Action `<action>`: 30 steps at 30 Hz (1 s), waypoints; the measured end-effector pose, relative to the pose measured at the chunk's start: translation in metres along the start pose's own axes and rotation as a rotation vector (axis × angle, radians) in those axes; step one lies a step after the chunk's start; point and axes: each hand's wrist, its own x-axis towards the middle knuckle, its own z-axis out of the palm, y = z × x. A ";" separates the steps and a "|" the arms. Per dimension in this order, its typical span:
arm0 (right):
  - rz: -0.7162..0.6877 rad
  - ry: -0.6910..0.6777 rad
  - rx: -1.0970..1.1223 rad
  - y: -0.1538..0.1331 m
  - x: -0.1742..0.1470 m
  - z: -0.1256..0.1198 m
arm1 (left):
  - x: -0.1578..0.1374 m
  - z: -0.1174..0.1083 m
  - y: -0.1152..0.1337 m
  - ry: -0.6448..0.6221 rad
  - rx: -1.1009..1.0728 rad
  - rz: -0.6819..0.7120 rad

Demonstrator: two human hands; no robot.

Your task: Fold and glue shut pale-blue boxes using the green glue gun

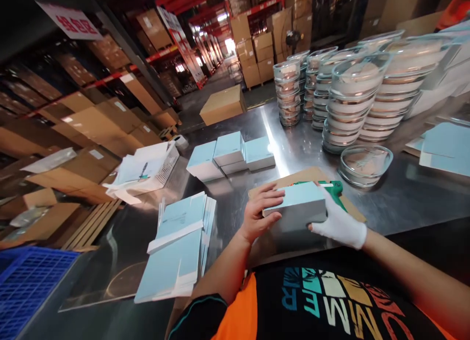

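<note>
A light blue and white carton (296,209) is held between my two hands over a brown cardboard sheet (312,176). My left hand (261,209), bare, has its fingers over the carton's left end and top edge. On the right end, my right hand (340,220) in a white glove grips it with the thumb along the near side. Behind the carton lies a green tool (337,187), largely hidden by the carton and the gloved hand. Several closed cartons of the same kind (229,149) stand on the metal table beyond my left hand.
Flattened blue cartons (176,247) lie in a pile at left, with a white basket of papers (165,166) behind. Clear glass dishes (352,100) stand in tall stacks at right, near a shorter stack (365,166). More blue cartons (448,147) lie at far right.
</note>
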 end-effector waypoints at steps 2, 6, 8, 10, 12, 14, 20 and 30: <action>0.147 0.078 0.108 0.012 0.000 0.006 | -0.008 0.006 -0.012 0.230 -0.064 -0.234; 0.287 0.335 0.407 0.020 0.016 0.000 | -0.030 0.033 -0.032 0.376 -0.292 -0.792; 0.298 0.383 0.468 0.017 0.026 -0.007 | -0.037 0.051 -0.037 0.286 -0.465 -0.981; 0.262 0.356 0.436 0.017 0.031 -0.012 | -0.035 0.064 -0.040 0.250 -0.573 -1.042; 0.201 0.265 0.367 0.021 0.028 -0.012 | -0.020 0.067 -0.046 0.285 -0.543 -1.004; 0.139 0.155 0.250 0.028 0.020 -0.005 | 0.008 0.058 -0.058 0.351 -0.482 -0.943; -0.231 -0.319 -0.437 0.044 -0.009 0.031 | 0.111 -0.001 -0.110 0.705 -0.456 -1.029; -0.352 -0.423 -0.558 0.042 -0.004 0.030 | 0.078 -0.036 -0.096 0.913 -0.438 -1.092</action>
